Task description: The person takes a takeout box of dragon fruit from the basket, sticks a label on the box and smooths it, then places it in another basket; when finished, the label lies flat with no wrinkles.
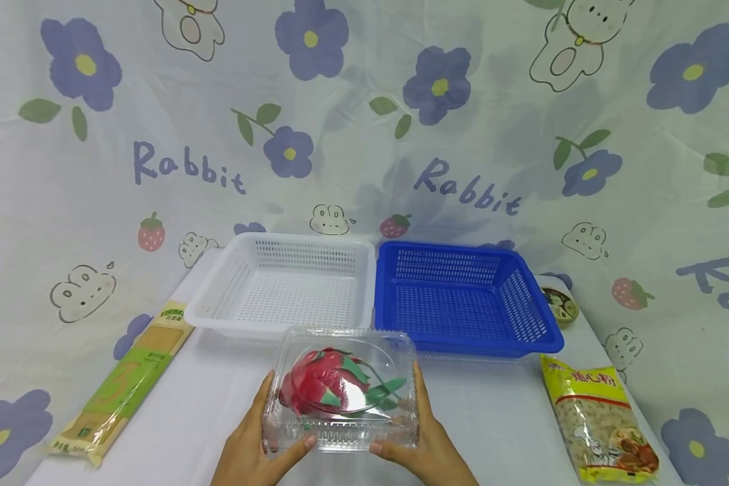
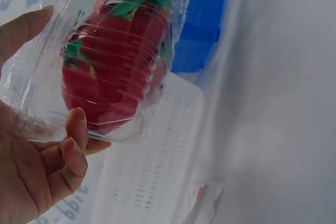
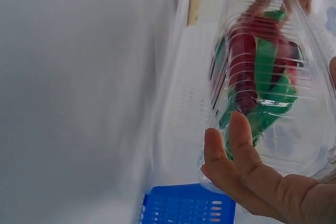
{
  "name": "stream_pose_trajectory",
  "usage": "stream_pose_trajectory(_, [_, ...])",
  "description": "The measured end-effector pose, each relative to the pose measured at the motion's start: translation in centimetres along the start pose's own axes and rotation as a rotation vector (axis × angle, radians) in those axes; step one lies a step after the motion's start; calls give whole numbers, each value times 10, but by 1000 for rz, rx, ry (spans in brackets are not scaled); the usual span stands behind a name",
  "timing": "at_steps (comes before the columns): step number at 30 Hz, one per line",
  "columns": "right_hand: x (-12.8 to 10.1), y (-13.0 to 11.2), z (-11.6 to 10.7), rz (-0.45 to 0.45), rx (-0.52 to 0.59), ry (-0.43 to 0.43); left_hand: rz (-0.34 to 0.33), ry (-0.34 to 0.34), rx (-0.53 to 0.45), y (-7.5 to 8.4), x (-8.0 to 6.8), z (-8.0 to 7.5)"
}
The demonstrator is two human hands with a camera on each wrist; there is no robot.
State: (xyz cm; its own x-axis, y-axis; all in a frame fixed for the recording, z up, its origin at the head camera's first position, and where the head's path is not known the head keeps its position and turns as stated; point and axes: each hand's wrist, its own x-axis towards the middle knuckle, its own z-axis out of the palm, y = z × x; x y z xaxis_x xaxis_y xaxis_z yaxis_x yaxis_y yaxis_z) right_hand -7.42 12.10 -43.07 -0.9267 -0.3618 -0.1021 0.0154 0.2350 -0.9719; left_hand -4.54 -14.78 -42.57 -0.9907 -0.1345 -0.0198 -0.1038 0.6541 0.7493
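Note:
Between both hands is a clear plastic clamshell box [image 1: 340, 426], held up over the near part of the table. Inside it lies a red dragon fruit [image 1: 322, 379] with green leaf-like scales. My left hand [image 1: 250, 432] grips the box's left end, thumb along the front edge. On the opposite end my right hand [image 1: 430, 432] holds it the same way. Curled fingers [image 2: 76, 129] of the left hand support its end in the left wrist view. In the right wrist view, the right hand's fingers [image 3: 247, 156] wrap the other end.
A white basket [image 1: 219, 322] and a blue basket [image 1: 468, 345] stand side by side behind the box. Packaged noodles [image 1: 130, 378] lie at the left. On the right are a yellow-topped food bag [image 1: 598, 422] and a round tin [image 1: 560, 305]. A printed cloth [image 1: 364, 121] hangs behind.

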Motion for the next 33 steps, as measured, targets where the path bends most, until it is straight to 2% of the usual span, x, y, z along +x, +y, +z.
stream_pose_trajectory(9, [1, 4, 2, 1, -34, 8, -16, 4, -15, -4, -1, 5])
stream_pose_trajectory(16, [-1, 6, 2, -8, -28, 4, -56, -23, -47, -5, -3, 7])
stream_pose_trajectory(22, [-2, 7, 4, -10, -58, 20, -46, -10, -26, -4, -3, 7])
stream_pose_trajectory(33, [-6, 6, 5, 21, -40, 10, -46, -12, -20, -8, -6, 8])
